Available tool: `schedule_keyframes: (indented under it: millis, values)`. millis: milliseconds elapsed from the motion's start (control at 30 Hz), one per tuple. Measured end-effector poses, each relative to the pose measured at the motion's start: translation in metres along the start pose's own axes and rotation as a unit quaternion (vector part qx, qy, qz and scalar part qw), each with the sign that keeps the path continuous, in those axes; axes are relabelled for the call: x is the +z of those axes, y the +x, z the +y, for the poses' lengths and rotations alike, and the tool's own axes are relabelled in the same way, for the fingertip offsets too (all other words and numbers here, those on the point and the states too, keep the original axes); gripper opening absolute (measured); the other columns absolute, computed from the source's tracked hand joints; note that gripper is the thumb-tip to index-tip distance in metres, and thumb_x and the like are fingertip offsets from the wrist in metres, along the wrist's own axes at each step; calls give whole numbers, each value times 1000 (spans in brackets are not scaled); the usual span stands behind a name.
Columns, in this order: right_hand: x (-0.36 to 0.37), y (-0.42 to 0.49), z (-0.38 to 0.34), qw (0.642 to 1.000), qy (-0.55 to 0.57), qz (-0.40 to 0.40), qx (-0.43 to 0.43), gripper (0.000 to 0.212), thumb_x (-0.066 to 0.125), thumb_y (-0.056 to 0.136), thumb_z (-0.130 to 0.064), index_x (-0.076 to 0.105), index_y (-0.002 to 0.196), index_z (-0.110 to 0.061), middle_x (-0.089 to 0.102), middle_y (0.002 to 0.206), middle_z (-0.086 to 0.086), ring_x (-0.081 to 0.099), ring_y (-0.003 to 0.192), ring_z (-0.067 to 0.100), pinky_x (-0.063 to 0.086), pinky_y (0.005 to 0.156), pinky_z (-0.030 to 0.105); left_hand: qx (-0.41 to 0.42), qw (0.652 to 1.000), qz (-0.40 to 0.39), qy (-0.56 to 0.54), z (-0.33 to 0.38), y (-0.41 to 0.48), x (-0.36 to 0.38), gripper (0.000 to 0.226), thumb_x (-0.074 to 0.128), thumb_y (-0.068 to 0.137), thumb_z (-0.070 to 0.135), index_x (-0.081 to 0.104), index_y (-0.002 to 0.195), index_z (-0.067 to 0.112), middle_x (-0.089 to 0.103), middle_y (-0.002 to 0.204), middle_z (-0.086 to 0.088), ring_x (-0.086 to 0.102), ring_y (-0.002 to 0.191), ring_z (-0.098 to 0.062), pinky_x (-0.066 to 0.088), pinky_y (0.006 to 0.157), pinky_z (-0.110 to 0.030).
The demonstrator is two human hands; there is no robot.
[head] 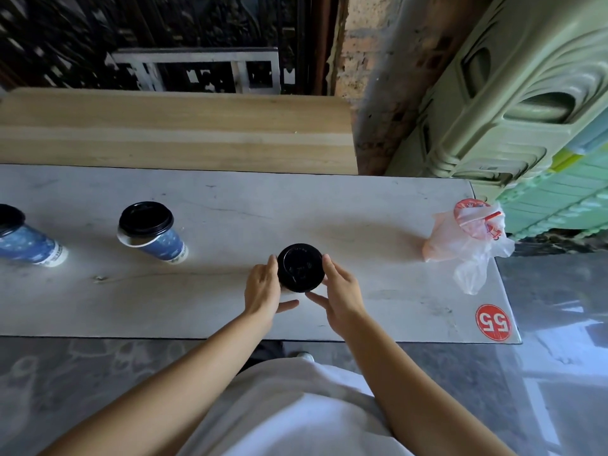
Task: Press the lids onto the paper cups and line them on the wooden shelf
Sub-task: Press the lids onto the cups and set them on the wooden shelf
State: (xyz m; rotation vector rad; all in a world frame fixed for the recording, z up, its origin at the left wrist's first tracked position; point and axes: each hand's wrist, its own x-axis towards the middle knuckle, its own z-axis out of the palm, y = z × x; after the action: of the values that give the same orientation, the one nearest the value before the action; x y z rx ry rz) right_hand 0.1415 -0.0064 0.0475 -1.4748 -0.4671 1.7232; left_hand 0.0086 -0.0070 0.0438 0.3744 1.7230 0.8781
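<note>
Black lid [300, 267] atop a cup at mid-table, cup body hidden beneath. Cradled by left hand [263, 287] and right hand [342, 291], fingers curled against the rim on both sides. Two lidded blue cups [154, 233] [23, 241] to the left on the grey table [362, 218]; wooden shelf [177, 133] behind; bagged drink [467, 235] far right.

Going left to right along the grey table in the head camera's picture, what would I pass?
Blue cup at the left edge → second blue cup with black lid → left hand → black lid → right hand → drink in plastic bag → red 55 sticker.
</note>
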Motion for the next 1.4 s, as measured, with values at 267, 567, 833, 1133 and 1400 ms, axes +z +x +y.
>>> schedule_keyframes:
  millis: [267,567,833,1133,1400]
  values:
    - [5,4,-9,998,-56,9,-14,29,46,106,-35,68,118,-20,68,114,-3,60,101,6,61,84,51,99,991,-40,85,6,9,-12,38,45,102,49,55,99,13,56,101,-2,63,107,-26,64,65,-47]
    - [10,9,-7,994,-93,26,-52,31,39,108,-25,66,117,-12,65,115,9,64,107,25,63,72,50,112,986,-72,96,9,11,-9,31,39,106,44,53,110,18,59,107,-1,62,107,-20,64,65,-39]
    - [8,7,-6,997,-64,14,-41,31,43,107,-28,67,118,-13,66,120,12,63,113,27,63,75,52,139,984,-88,71,11,7,-4,33,31,110,30,58,121,16,62,113,0,62,110,-19,64,63,-36]
    - [4,-6,4,1000,15,-9,-9,22,49,106,-29,71,108,-24,67,115,-4,58,115,17,57,86,27,84,996,-34,15,4,0,4,29,31,109,27,57,116,17,60,123,-7,62,110,-23,64,71,-40]
    - [-1,0,0,999,-38,-13,-4,26,49,105,-37,74,98,-36,70,111,-11,59,118,15,57,94,43,19,1000,-5,6,3,3,1,35,47,101,50,55,105,17,60,118,-12,65,108,-31,60,55,-33]
